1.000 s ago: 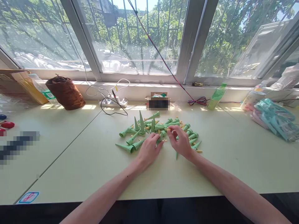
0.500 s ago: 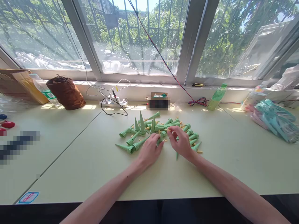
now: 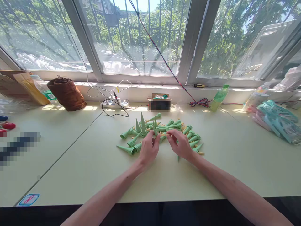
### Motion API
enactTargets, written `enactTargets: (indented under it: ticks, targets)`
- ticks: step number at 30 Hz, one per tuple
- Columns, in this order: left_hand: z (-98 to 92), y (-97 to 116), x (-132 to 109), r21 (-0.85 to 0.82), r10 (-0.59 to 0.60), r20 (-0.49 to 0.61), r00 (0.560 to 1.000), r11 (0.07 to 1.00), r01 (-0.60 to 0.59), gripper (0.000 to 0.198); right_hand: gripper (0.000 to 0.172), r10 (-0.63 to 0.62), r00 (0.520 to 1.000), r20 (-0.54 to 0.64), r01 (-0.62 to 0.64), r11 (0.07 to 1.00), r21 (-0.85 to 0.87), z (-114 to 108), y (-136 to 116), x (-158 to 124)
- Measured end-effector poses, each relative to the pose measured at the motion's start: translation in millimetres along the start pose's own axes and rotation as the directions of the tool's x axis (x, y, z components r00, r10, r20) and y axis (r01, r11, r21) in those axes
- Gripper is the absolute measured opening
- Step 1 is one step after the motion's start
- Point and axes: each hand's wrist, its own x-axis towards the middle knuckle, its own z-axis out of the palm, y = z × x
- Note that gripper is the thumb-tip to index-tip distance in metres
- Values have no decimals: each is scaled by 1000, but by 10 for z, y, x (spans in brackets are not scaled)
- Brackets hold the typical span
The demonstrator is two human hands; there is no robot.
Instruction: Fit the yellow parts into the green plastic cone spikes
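Observation:
A heap of green plastic cone spikes [image 3: 141, 127] with small yellow pieces among them lies in the middle of the pale table [image 3: 94, 163]. My left hand [image 3: 148, 148] has lifted one green spike [image 3: 155, 129] off the heap, tip pointing up and away. My right hand [image 3: 180, 145] is right beside it, its fingertips pinching a small yellow piece [image 3: 164, 134] close to the base of that spike. A few spikes stand upright at the back of the heap.
A brown bag [image 3: 67, 93], cardboard [image 3: 25, 88] and a bottle stand at the back left. A power strip with cables [image 3: 113, 102], a small box [image 3: 160, 102] and a green bottle [image 3: 217, 98] line the window sill side. Teal packets [image 3: 277, 121] lie far right.
My left hand has raised a green spike from the heap and tilted it upright. My right hand shifted slightly left and up towards it with the yellow piece.

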Motion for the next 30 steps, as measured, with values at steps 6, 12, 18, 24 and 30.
enactTargets:
  ticks: [6, 12, 18, 24, 30]
  targets:
    - [9, 14, -9, 0, 0, 9, 1000, 1000, 0, 22, 9, -13, 999, 40, 12, 1000, 15, 8, 16, -21]
    - [6, 18, -10, 4, -15, 14, 1000, 1000, 15, 21, 12, -14, 999, 52, 13, 1000, 24, 5, 20, -19]
    - [14, 8, -34, 14, -21, 27, 999, 1000, 20, 21, 15, -22, 999, 41, 21, 1000, 20, 0, 29, -9]
    - [17, 16, -28, 9, -38, 45, 998, 999, 38, 22, 17, -20, 998, 62, 19, 1000, 22, 3, 36, -11]
    - [7, 33, -30, -4, -42, 53, 998, 999, 42, 23, 18, -3, 999, 50, 1, 1000, 30, -2, 32, -9]
